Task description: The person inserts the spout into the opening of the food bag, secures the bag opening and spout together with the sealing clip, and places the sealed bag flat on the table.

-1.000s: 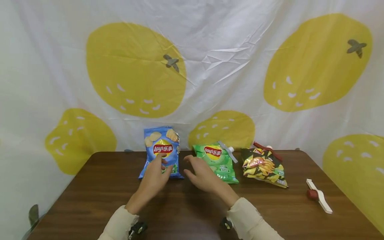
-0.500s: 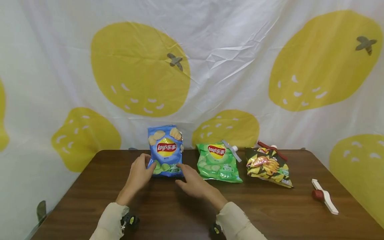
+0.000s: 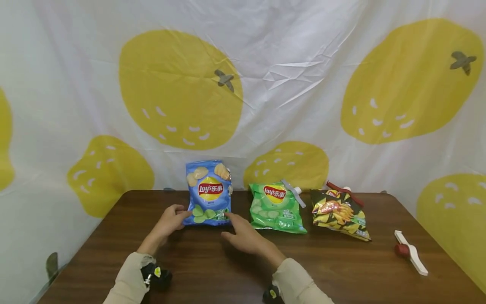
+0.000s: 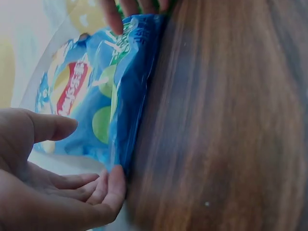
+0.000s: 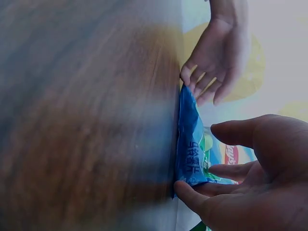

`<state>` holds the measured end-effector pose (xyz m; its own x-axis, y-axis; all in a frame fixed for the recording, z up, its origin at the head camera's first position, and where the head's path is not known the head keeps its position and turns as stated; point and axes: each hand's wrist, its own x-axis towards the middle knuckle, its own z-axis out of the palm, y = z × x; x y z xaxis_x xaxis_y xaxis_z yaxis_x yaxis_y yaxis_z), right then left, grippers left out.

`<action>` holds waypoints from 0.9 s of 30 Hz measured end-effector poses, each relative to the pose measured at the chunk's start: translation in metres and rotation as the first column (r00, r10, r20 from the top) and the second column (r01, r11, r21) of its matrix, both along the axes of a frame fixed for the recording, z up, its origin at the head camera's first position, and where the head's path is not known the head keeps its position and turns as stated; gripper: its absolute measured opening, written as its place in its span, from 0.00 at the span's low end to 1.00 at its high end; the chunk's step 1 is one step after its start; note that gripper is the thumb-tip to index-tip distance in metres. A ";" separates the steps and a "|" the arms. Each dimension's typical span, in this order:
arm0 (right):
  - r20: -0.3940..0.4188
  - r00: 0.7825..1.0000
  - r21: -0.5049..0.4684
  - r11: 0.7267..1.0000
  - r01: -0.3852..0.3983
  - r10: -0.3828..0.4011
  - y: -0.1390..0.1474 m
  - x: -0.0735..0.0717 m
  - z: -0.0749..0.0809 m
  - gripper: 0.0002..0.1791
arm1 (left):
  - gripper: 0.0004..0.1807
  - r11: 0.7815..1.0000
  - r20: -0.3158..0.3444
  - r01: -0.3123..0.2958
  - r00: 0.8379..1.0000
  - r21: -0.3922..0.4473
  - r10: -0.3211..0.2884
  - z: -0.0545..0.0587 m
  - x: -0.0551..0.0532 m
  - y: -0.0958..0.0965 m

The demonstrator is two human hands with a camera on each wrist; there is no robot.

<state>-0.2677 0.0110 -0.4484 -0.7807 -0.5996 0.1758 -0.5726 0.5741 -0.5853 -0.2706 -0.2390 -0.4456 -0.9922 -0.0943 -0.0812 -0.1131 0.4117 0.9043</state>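
A blue Lay's chip bag (image 3: 210, 190) leans upright at the back of the table, its printed front toward me. My left hand (image 3: 168, 223) is at its lower left corner, with fingertips (image 4: 115, 180) right at the bag's edge and the thumb held apart from the fingers. At the lower right corner is my right hand (image 3: 244, 236); its fingers (image 5: 190, 195) are extended along the bag's bottom edge, thumb raised away. Neither hand grips the bag. In the right wrist view the bag's bottom edge sits along the tabletop between both hands.
Right of the blue bag lies a green Lay's bag (image 3: 275, 207) with a grey sealing clip (image 3: 293, 193). Beyond it is a black-and-yellow bag (image 3: 338, 213) with a red clip (image 3: 344, 193). A white clip with a red cap (image 3: 413, 255) lies near the table's (image 3: 212, 270) right edge.
My left hand has shifted left from in front of the blue bag to its lower left corner, then drawn slightly back. My right hand has moved left to the lower right corner.
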 end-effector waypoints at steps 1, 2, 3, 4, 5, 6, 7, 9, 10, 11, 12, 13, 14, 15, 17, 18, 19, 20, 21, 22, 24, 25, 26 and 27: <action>0.000 1.000 -0.002 1.000 0.003 -0.003 0.001 0.000 -0.001 0.32 | 0.31 0.999 0.021 0.006 1.000 0.042 -0.007 -0.001 -0.001 -0.001; -0.002 1.000 -0.005 1.000 0.004 -0.004 0.001 0.000 -0.001 0.31 | 0.32 0.998 0.027 0.023 0.999 0.063 -0.025 -0.002 -0.001 -0.002; -0.004 1.000 -0.008 1.000 0.004 -0.004 0.002 0.000 -0.002 0.31 | 0.32 0.996 0.035 0.030 0.999 0.082 -0.033 -0.003 -0.001 -0.003; -0.006 1.000 -0.010 1.000 0.004 -0.004 0.002 0.000 -0.002 0.31 | 0.32 0.995 0.038 0.043 0.998 0.095 -0.047 -0.003 0.000 -0.003; -0.007 1.000 -0.010 1.000 0.005 -0.006 0.002 0.000 -0.002 0.31 | 0.32 0.994 0.038 0.055 0.998 0.097 -0.058 -0.003 0.001 -0.003; -0.008 1.000 -0.008 1.000 0.007 -0.007 0.003 0.001 -0.003 0.31 | 0.32 0.993 0.039 0.068 0.997 0.099 -0.072 -0.003 0.001 -0.003; -0.009 1.000 -0.005 1.000 0.008 -0.008 0.003 0.001 -0.003 0.31 | 0.33 0.992 0.040 0.073 0.996 0.102 -0.077 -0.003 0.002 -0.003; -0.008 1.000 -0.003 1.000 0.008 -0.008 0.003 0.001 -0.002 0.31 | 0.32 0.993 0.041 0.066 0.997 0.101 -0.071 -0.002 0.003 -0.004; -0.009 1.000 -0.001 1.000 0.005 -0.005 0.003 0.001 -0.001 0.31 | 0.31 0.993 0.039 0.062 0.997 0.097 -0.066 -0.001 0.003 -0.005; -0.010 1.000 0.001 1.000 0.002 -0.002 0.003 0.000 0.000 0.31 | 0.30 0.995 0.040 0.051 0.998 0.090 -0.055 -0.001 0.002 -0.005; -0.011 1.000 0.004 1.000 -0.001 0.001 0.002 0.000 0.001 0.31 | 0.29 0.995 0.045 0.040 0.998 0.093 -0.044 0.000 0.002 -0.006; -0.012 1.000 0.005 1.000 -0.005 0.005 0.001 0.000 0.001 0.31 | 0.28 0.996 0.048 0.029 0.998 0.089 -0.033 0.001 0.002 -0.008; -0.015 1.000 0.005 1.000 -0.009 0.009 0.001 -0.001 0.002 0.31 | 0.27 0.996 0.052 0.020 0.998 0.084 -0.024 0.002 0.002 -0.009; -0.017 1.000 0.011 1.000 -0.011 0.011 0.000 -0.001 0.003 0.31 | 0.27 0.996 0.058 0.011 0.998 0.086 -0.016 0.003 0.002 -0.010; -0.023 1.000 0.020 1.000 -0.010 0.011 0.000 -0.002 0.004 0.30 | 0.26 0.996 0.070 0.011 0.997 0.093 -0.017 0.004 0.002 -0.011; -0.024 1.000 0.023 1.000 -0.008 0.008 0.000 -0.002 0.005 0.29 | 0.26 0.995 0.075 0.012 0.997 0.102 -0.019 0.005 0.003 -0.010; -0.024 1.000 0.023 1.000 -0.006 0.006 0.000 -0.002 0.006 0.29 | 0.26 0.994 0.078 0.014 0.997 0.112 -0.023 0.006 0.003 -0.010; -0.023 1.000 0.024 1.000 -0.004 0.005 0.000 -0.002 0.007 0.28 | 0.25 0.993 0.080 0.013 0.997 0.118 -0.023 0.007 0.003 -0.010; -0.018 1.000 0.024 1.000 -0.003 0.003 0.000 -0.002 0.007 0.27 | 0.25 0.993 0.079 0.016 0.997 0.121 -0.025 0.007 0.004 -0.009; -0.015 1.000 0.022 1.000 -0.001 0.001 0.000 -0.002 0.008 0.26 | 0.24 0.992 0.078 0.020 0.997 0.122 -0.030 0.007 0.004 -0.009; -0.005 1.000 0.018 1.000 0.006 -0.006 0.001 -0.001 0.009 0.25 | 0.23 0.993 0.077 0.026 0.996 0.117 -0.036 0.006 0.004 -0.008; -0.001 1.000 0.015 1.000 0.009 -0.009 0.001 0.000 0.009 0.25 | 0.22 0.993 0.079 0.029 0.996 0.111 -0.038 0.005 0.005 -0.008; -0.001 1.000 0.015 1.000 0.013 -0.013 0.002 0.001 0.008 0.25 | 0.22 0.994 0.081 0.029 0.996 0.102 -0.037 0.005 0.005 -0.008; 0.000 1.000 0.013 1.000 0.016 -0.016 0.002 0.001 0.008 0.25 | 0.21 0.995 0.083 0.033 0.996 0.091 -0.041 0.004 0.006 -0.007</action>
